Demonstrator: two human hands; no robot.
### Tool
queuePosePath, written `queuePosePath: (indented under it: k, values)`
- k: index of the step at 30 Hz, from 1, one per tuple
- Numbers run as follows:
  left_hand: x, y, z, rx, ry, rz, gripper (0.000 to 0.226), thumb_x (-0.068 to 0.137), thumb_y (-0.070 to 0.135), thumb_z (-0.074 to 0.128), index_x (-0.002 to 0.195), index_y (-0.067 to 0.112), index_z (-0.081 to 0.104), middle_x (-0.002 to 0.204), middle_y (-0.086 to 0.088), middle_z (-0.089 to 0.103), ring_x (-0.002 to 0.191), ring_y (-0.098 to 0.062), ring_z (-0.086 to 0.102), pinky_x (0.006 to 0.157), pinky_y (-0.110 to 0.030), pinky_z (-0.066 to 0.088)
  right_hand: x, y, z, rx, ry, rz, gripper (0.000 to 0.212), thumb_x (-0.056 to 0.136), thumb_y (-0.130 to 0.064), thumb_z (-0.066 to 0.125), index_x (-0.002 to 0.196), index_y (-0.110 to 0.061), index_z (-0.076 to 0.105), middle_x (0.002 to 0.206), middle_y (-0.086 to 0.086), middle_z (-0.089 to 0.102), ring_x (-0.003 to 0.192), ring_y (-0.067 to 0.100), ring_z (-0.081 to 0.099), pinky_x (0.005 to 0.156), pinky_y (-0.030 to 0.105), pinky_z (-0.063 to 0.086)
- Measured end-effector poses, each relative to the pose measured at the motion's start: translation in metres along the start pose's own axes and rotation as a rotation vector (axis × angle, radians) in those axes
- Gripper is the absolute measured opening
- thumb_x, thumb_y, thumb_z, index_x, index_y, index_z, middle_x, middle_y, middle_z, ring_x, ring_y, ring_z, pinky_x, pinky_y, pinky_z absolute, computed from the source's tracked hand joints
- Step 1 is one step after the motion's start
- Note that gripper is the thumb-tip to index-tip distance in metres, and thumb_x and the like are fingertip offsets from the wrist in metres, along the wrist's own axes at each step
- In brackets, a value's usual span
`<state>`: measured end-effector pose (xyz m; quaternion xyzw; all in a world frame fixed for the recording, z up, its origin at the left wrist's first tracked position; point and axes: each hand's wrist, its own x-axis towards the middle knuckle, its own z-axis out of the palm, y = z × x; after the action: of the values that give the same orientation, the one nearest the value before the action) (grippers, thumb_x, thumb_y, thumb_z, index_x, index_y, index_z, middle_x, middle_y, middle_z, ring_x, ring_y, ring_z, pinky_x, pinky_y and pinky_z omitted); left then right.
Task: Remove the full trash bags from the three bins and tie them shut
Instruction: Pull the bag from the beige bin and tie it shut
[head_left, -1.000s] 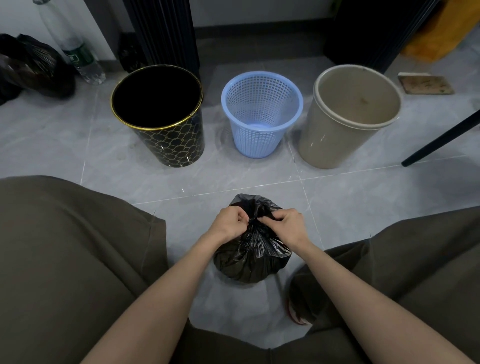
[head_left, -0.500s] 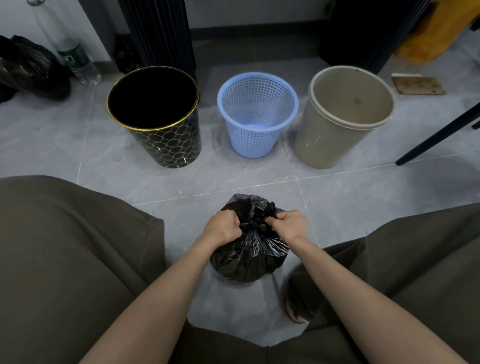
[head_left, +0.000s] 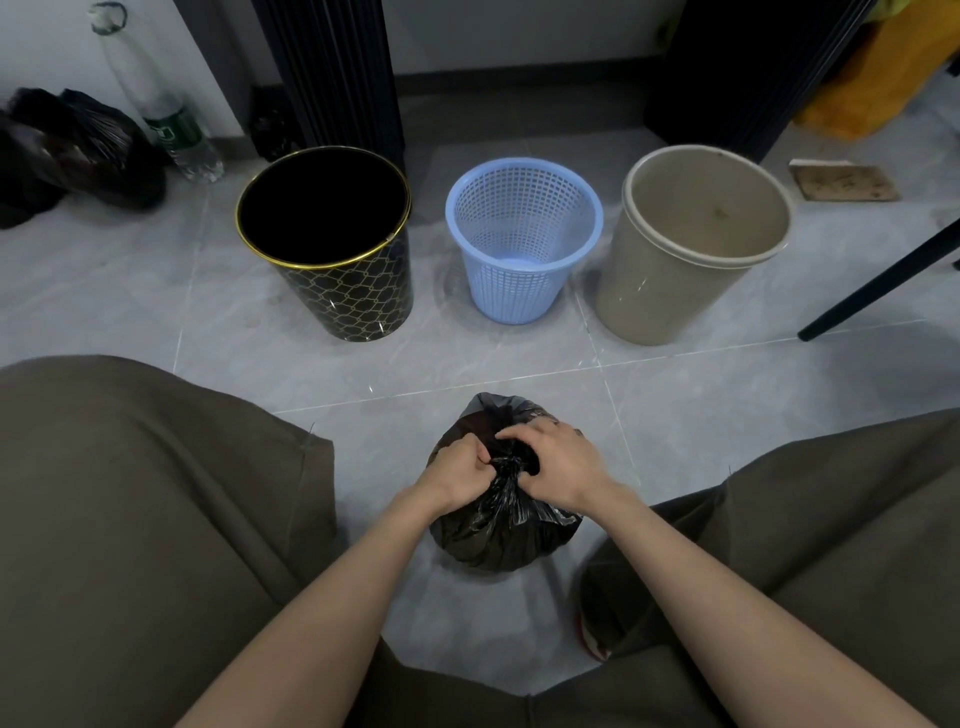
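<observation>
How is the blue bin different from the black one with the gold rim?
The blue bin is smaller and its walls are full of little holes; the black bin is bigger, with solid, gold-patterned walls. Both stand upright, open at the top.

Glossy black bag (head_left: 498, 525) sits front and centre, plump, its neck bunched into a tight twist on top. Behind it, three bins upright in a row, mouths open: black bin (head_left: 353, 296) with gold rim left, blue bin (head_left: 511, 291) of mesh in the middle, beige bin (head_left: 654, 291) right. Other bags (head_left: 88, 150), black, slump far left.
</observation>
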<state>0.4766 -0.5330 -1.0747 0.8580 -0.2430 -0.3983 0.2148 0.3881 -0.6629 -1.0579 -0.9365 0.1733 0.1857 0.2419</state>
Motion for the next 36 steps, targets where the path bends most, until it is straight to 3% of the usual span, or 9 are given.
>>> queuePosePath:
  k: [3, 7, 10, 15, 21, 26, 31, 36]
  values:
    - [-0.005, -0.003, 0.004, 0.062, -0.004, -0.012, 0.025, 0.078, 0.031, 0.061, 0.094, 0.020, 0.045, 0.093, 0.000, 0.057, 0.102, -0.024, 0.055, 0.088, -0.037, 0.047, -0.002, 0.001, 0.005, -0.176, -0.049, -0.014, 0.052, 0.088, -0.034, 0.055, 0.137, -0.041, 0.040, 0.137, -0.004, 0.044, 0.131, 0.022, 0.032, 0.110, 0.044, 0.028]
    - [-0.009, -0.007, 0.008, 0.248, 0.007, 0.006, 0.037, 0.071, 0.053, 0.069, 0.084, 0.025, 0.049, 0.091, 0.005, 0.056, 0.096, -0.017, 0.055, 0.078, -0.031, 0.046, -0.003, -0.002, 0.010, -0.230, -0.013, -0.034, 0.045, 0.091, -0.033, 0.052, 0.135, -0.041, 0.044, 0.132, -0.003, 0.048, 0.129, 0.021, 0.032, 0.108, 0.042, 0.026]
    - [-0.009, -0.008, 0.011, 0.188, 0.040, -0.003, 0.022, 0.077, 0.042, 0.069, 0.082, 0.024, 0.058, 0.084, 0.008, 0.060, 0.093, -0.015, 0.061, 0.076, -0.027, 0.046, -0.001, -0.001, 0.013, -0.290, 0.005, -0.052, 0.041, 0.093, -0.035, 0.051, 0.133, -0.041, 0.046, 0.128, 0.000, 0.050, 0.127, 0.022, 0.033, 0.106, 0.041, 0.024]
    - [-0.008, -0.014, 0.013, 0.152, 0.050, -0.053, 0.014, 0.086, 0.031, 0.062, 0.093, 0.019, 0.064, 0.098, 0.002, 0.068, 0.097, -0.017, 0.061, 0.084, -0.030, 0.048, 0.006, -0.004, 0.012, -0.356, -0.024, -0.073, 0.030, 0.095, -0.034, 0.047, 0.125, -0.038, 0.051, 0.124, -0.002, 0.057, 0.124, 0.023, 0.036, 0.101, 0.043, 0.022]
    - [0.000, -0.013, 0.003, -0.007, 0.138, -0.074, 0.009, 0.088, 0.027, 0.060, 0.081, 0.023, 0.055, 0.071, 0.009, 0.055, 0.077, -0.015, 0.054, 0.078, -0.029, 0.046, 0.012, -0.005, 0.008, -0.302, 0.052, -0.064, 0.025, 0.098, -0.028, 0.041, 0.119, -0.026, 0.055, 0.119, -0.004, 0.062, 0.117, 0.020, 0.041, 0.097, 0.040, 0.022]
    - [0.013, 0.001, -0.022, -0.125, 0.241, 0.005, 0.008, 0.086, 0.022, 0.063, 0.080, 0.023, 0.057, 0.068, 0.011, 0.054, 0.074, -0.013, 0.055, 0.078, -0.028, 0.047, 0.022, -0.003, -0.012, -0.177, 0.128, 0.011, 0.025, 0.098, -0.029, 0.040, 0.119, -0.027, 0.054, 0.120, -0.005, 0.061, 0.117, 0.019, 0.042, 0.093, 0.037, 0.022]
    - [0.034, 0.007, -0.040, -0.211, 0.291, 0.007, 0.006, 0.086, 0.018, 0.063, 0.081, 0.021, 0.059, 0.065, 0.013, 0.053, 0.071, -0.012, 0.054, 0.079, -0.027, 0.047, 0.041, -0.008, -0.039, -0.001, 0.217, 0.091, 0.024, 0.095, -0.025, 0.049, 0.116, -0.020, 0.059, 0.117, 0.004, 0.064, 0.116, 0.025, 0.048, 0.096, 0.038, 0.037]
    - [0.063, 0.013, -0.068, -0.280, 0.362, 0.013, 0.009, 0.087, 0.017, 0.061, 0.091, 0.011, 0.066, 0.078, 0.002, 0.062, 0.074, -0.010, 0.055, 0.079, -0.023, 0.045, 0.074, -0.016, -0.066, 0.078, 0.212, 0.164, 0.024, 0.094, -0.024, 0.050, 0.115, -0.018, 0.060, 0.112, 0.007, 0.065, 0.111, 0.026, 0.055, 0.088, 0.038, 0.047]
